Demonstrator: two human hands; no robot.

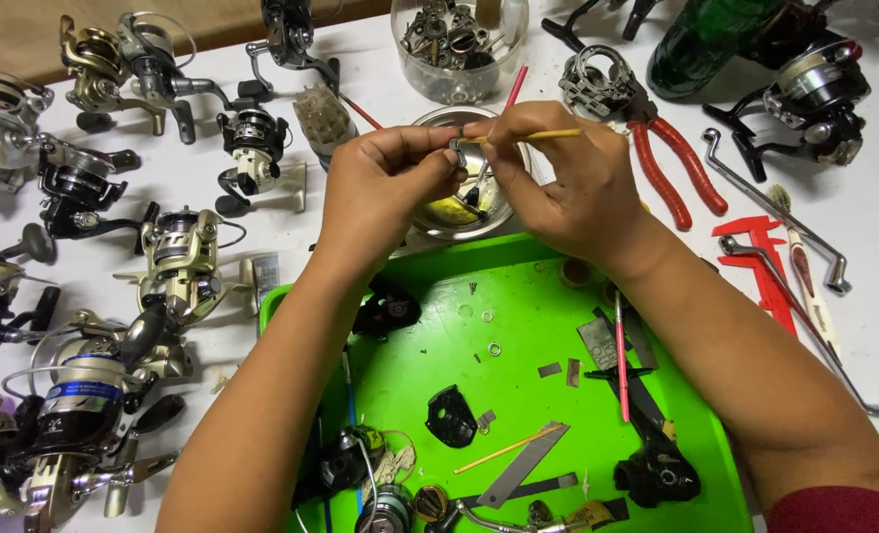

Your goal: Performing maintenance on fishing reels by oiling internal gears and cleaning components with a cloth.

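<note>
Over a metal bowl (459,212) on the white tabletop (874,212), both hands raised and meeting. Left hand (375,192): fingers (430,158) pinched tight on a small grey metal part (456,145), held just above the bowl. Right hand (568,178): fingers closed around a thin yellow stick (538,134), its tip at the part. Below the wrists, a green tray (518,296) strewn with washers, black reel pieces, a red-handled tool (621,355) and a metal blade (523,464). To the left, many fishing reels (178,266) crowded together. To the right, red-handled pliers (671,168), a red caliper (760,271) and a bent wrench (770,212). Behind the bowl, a clear jar (459,49) of metal parts.
</note>
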